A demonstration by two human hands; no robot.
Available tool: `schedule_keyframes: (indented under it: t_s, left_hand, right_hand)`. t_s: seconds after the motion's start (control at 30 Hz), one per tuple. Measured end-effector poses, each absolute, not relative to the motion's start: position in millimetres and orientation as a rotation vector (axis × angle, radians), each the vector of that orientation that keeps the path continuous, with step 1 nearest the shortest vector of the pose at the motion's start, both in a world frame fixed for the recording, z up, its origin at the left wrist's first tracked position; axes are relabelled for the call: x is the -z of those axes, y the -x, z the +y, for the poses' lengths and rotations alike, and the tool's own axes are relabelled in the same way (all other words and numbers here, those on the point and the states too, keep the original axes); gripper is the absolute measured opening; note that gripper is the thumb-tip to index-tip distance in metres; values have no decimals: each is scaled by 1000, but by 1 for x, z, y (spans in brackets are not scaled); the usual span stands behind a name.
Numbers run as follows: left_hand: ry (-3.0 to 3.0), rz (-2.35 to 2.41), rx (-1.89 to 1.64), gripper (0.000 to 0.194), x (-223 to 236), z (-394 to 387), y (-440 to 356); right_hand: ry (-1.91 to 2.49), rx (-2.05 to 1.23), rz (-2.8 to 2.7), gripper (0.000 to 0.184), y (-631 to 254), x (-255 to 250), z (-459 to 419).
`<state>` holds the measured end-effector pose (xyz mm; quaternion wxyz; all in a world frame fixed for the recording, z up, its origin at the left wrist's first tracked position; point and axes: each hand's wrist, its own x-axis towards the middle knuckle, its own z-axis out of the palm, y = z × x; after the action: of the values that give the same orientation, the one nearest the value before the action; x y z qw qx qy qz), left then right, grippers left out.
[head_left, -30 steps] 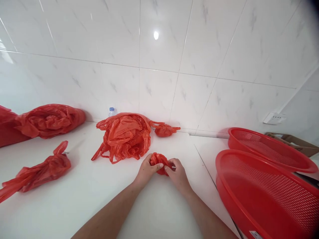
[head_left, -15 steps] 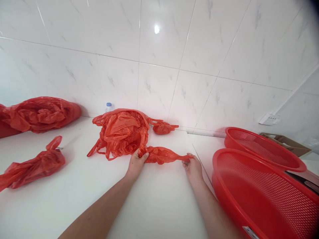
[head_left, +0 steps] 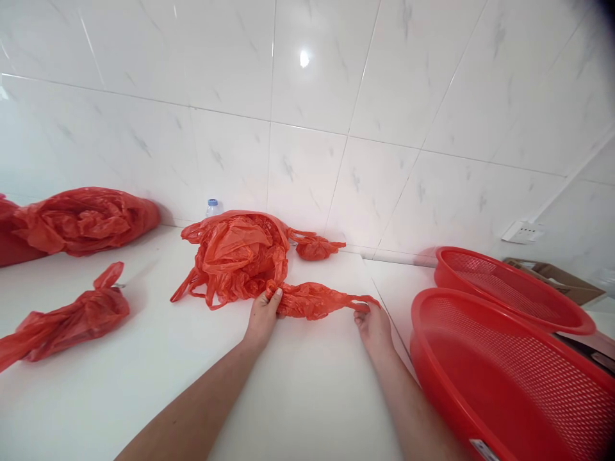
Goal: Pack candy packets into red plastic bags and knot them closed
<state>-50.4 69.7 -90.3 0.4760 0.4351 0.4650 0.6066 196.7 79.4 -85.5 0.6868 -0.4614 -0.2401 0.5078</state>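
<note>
Between my two hands a crumpled red plastic bag (head_left: pixel 312 301) is stretched sideways, just over the white table (head_left: pixel 298 397). My left hand (head_left: pixel 264 315) is closed on its bunched left end, thumb on top. At the other end, the fingers of my right hand (head_left: pixel 373 325) pinch the narrow handles; one handle strip lies over the back of the fingers. Right behind my left hand sits a big heap of red plastic bags (head_left: pixel 235 256). A small knotted red bag (head_left: pixel 316 248) lies by the wall beyond the held bag.
To the right stand two red mesh baskets, a near one (head_left: pixel 480 358) and a far one (head_left: pixel 509 282), with a cardboard box (head_left: pixel 557 278) behind. At left lie a twisted red bag (head_left: pixel 81 320) and a large red bundle (head_left: pixel 96 221). A blue-capped bottle (head_left: pixel 212 206) stands against the tiled wall.
The right end of the held bag has loosened: its handles now show as separate strips near my right hand. My left thumb has tilted more upright. The view has shifted slightly.
</note>
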Motion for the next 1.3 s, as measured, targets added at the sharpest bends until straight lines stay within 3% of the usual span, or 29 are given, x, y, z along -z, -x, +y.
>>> schedule_keyframes:
  t_s: [0.13,0.4,0.8,1.3]
  left_hand:
    - [-1072,1151,-1482,39,88,68,51]
    - [-1054,1179,-1497,43,89,69,51]
    - [-1262,1150,-1403,35,85,62,41]
    - [-1534,1341,-1540,19,81,60,43]
  right_hand:
    - [1078,-1161,-664,26,-193,82,75]
    - [858,-1466,-1109,54,-175,68,57]
    - [1020,-1364,-1226,39,-167,77,58]
    - [890,-1316,-740,31,-178,81,70]
